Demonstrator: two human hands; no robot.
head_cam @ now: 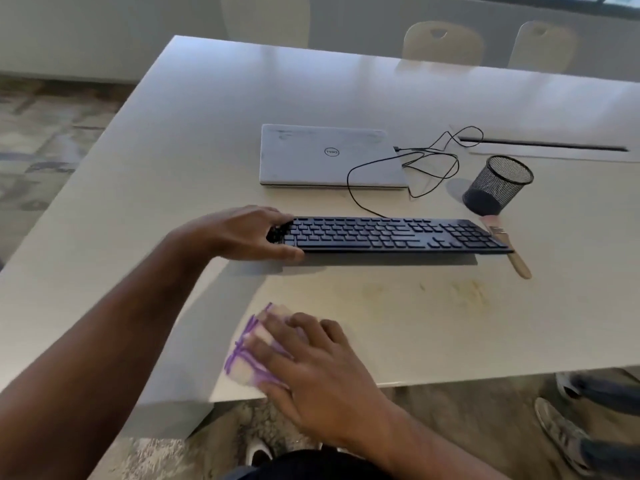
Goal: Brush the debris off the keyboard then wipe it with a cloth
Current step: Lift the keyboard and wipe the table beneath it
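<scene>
Big white worktop [346, 98] carried everything. Closed silver laptop [329, 155] lay at the back. Flat black keyboard [398, 235] sat mid-worktop w/ left hand [242, 233] gripping its left end. Wooden brush [509, 247] lay partly under its right end. Right hand [311, 368], fingers spread flat, pressed white-purple cloth [242, 362] near front edge.

Soft, even daylight | pale sheen on the far end of the white rectangular table [242, 109] | short shadow under the black flat keyboard [398, 233] | right hand [311, 368] motion-blurred | wide-angle bending at edges
</scene>
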